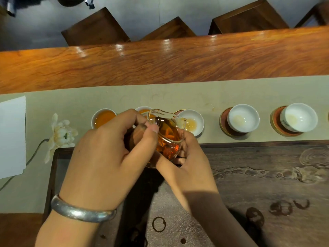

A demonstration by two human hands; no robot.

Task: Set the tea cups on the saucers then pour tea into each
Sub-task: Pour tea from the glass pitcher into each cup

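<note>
Closest in, a silver bangle circles the left wrist, and above it the left hand has its grip closed round the wooden handle of a glass pitcher, thumb and fingers curled tight on it. Amber tea fills the pitcher's lower half, and its spout leans toward the third cup, which holds only a pale film of tea; my reading is that this cup is being filled now. The right hand cups the pitcher's underside and far wall with curled fingers, probably to steady the tilt and control the stream.

Five white cups stand in a row on the pale runner. The first cup and second cup, left of the spout, already hold orange tea, the second partly hidden behind the pitcher. The fourth cup and fifth cup sit on dark round saucers and look empty apart from faint stains, so pouring seems about halfway along, moving left to right.

Below the hands lies a dark carved tea tray with wet rings. A fabric lotus flower and white paper lie at the left, and the polished wooden tabletop runs beyond the runner.
</note>
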